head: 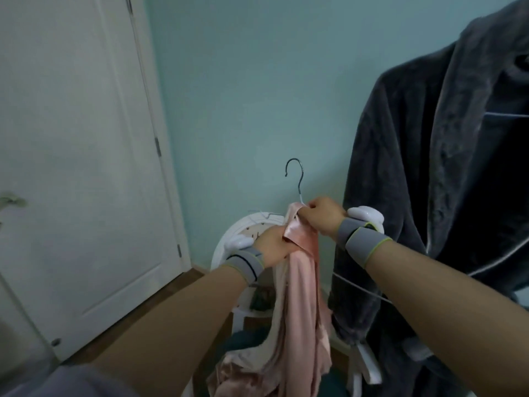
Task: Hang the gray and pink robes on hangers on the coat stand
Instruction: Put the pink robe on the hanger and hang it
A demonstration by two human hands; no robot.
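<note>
At centre frame, right hand (322, 214) fingers curl tight round the neck of a wire hanger (296, 179) & the top of the pink robe (300, 282), hook sticking up free against the teal wall (243, 96). Left hand (273, 245), just below-left, grips a bunched fold of the same satin; fingertips hidden in cloth. Both wrists wear gray bands w/ white pods. Pink robe hangs down from the hands over a white chair (243, 224). Gray robe (429, 181) already hangs at right on its hanger, touching the right forearm; coat stand itself not visible. White door (71, 138) at left.
</note>
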